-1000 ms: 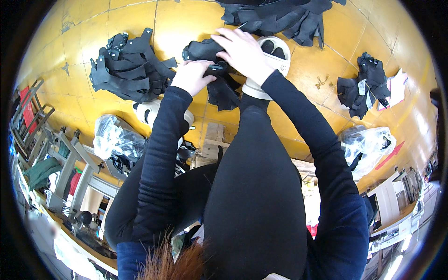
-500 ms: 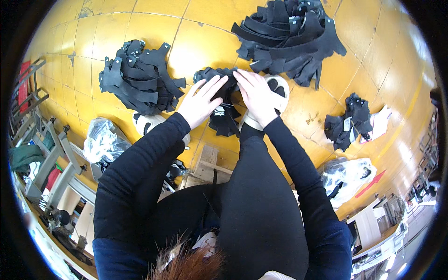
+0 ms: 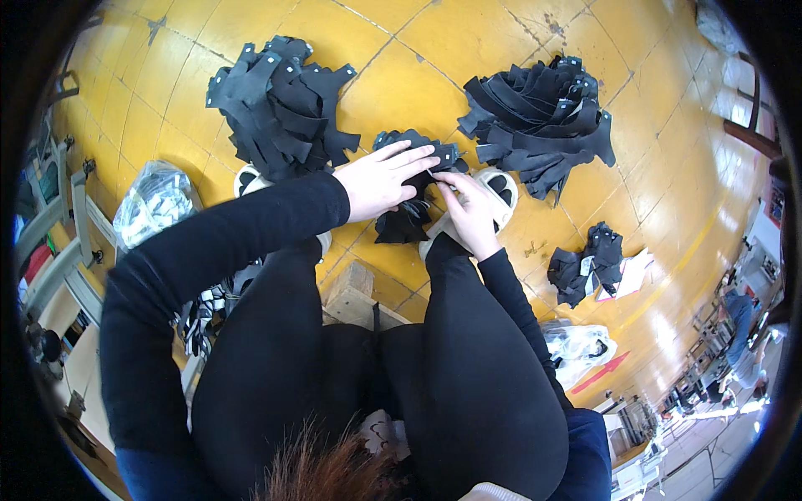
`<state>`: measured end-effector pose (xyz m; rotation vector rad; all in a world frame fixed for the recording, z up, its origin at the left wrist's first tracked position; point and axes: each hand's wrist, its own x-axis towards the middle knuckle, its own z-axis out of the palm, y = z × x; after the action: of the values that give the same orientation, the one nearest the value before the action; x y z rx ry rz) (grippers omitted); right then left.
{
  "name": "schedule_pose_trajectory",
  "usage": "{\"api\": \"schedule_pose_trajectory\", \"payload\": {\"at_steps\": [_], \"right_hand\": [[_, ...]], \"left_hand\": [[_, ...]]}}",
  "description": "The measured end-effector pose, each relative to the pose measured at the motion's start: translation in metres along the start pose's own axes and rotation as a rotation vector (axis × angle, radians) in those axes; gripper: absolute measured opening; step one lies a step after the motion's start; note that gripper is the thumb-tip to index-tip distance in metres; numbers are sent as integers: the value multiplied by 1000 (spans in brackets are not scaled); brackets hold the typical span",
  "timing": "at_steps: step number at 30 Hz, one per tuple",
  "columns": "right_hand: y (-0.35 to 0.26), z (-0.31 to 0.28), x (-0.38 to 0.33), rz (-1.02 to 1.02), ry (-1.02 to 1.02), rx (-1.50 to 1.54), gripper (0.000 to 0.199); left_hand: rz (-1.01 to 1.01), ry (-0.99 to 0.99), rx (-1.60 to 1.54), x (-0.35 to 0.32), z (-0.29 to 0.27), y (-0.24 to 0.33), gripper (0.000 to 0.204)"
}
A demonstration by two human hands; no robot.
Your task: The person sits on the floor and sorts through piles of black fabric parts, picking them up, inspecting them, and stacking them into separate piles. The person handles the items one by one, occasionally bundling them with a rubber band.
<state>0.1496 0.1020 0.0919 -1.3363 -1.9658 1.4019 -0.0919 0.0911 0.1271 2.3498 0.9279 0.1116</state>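
Between my feet lies a small bundle of black fabric pieces (image 3: pixel 403 225), with small pale marks along its far ends. My left hand (image 3: pixel 380 182) rests across the top of it, fingers stretched out and palm down. At its right side, my right hand (image 3: pixel 469 210) has thumb and forefinger pinched together. A thin pale strand shows at those fingertips, close to the left hand's fingers; its full length is hidden. Both hands cover the middle of the bundle.
Larger piles of black fabric pieces lie far left (image 3: pixel 280 117) and far right (image 3: pixel 543 125). A smaller black bundle (image 3: pixel 576 271) lies by white paper (image 3: pixel 632 274) at right. Plastic bags stand at left (image 3: pixel 154 209) and right (image 3: pixel 576 346). A wooden stool (image 3: pixel 353 288) is beneath me.
My left hand has moved right and lies flatter over the bundle. My right hand has drawn back toward me, from flat fingers to a pinch. The head view has shifted.
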Motion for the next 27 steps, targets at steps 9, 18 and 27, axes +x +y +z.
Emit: {"api": "schedule_pose_trajectory", "payload": {"at_steps": [9,18,27], "right_hand": [[4,-8,21,56,-83,111,23],[24,-6,36,162,-60,-135,31],[19,-16,36,122,-126,-74,19]], "left_hand": [[-51,233,9,-10,50,-14,20],[-142,339,-234,-12,55,-16,44],[-174,201,-176,-13,43,-11,26]]}}
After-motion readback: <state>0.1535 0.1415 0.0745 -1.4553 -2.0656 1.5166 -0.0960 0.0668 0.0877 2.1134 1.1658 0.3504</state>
